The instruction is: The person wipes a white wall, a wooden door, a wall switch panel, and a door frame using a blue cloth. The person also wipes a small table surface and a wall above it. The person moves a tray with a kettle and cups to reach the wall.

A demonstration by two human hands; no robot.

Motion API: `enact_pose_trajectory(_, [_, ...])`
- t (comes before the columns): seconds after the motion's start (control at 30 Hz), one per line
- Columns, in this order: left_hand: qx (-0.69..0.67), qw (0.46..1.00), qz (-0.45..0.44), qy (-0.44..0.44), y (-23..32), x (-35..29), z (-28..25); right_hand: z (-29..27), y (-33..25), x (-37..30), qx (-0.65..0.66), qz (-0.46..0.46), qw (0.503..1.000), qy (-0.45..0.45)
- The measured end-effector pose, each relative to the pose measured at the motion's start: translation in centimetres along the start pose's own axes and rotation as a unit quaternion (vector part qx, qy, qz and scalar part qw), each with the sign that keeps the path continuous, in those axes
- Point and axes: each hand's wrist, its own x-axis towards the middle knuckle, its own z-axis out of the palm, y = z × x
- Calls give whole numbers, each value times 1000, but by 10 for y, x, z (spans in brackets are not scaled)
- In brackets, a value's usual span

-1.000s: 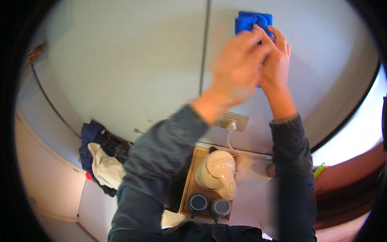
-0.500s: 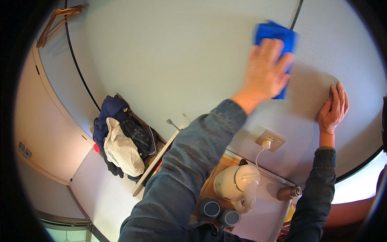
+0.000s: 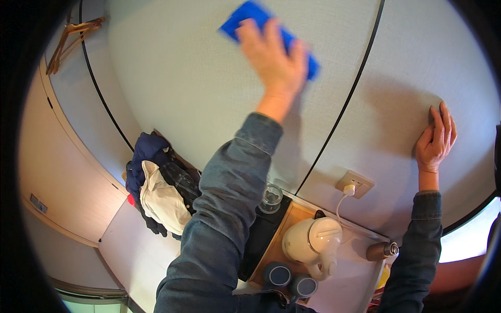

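While your left hand (image 3: 274, 55) presses flat, fingers spread, on a blue cloth (image 3: 249, 15) high on the pale wall (image 3: 182, 78), your right hand (image 3: 436, 140) rests open against the wall at far right. Below, a white kettle (image 3: 310, 242) sits near two dark cups (image 3: 289, 279).
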Motion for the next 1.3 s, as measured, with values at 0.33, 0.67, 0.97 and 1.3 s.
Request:
enact_pose_trajectory(0.33, [-89,961,222,-138,12,-20,-13,-1,4,0,-7,-8,1000,-17])
enact_pose_trajectory(0.67, [57,982,-171,-55,-32,-134,-71,1,5,-2,-2,-14,1000,-6])
enact_pose_trajectory(0.97, [-106,910,136,-376,44,-196,-97,-1,7,-2,9,-16,1000,-15])
enact_pose_trajectory(1.3, [50,972,-229,-35,-88,-109,-95,0,6,-3,5,1,1000,-14])
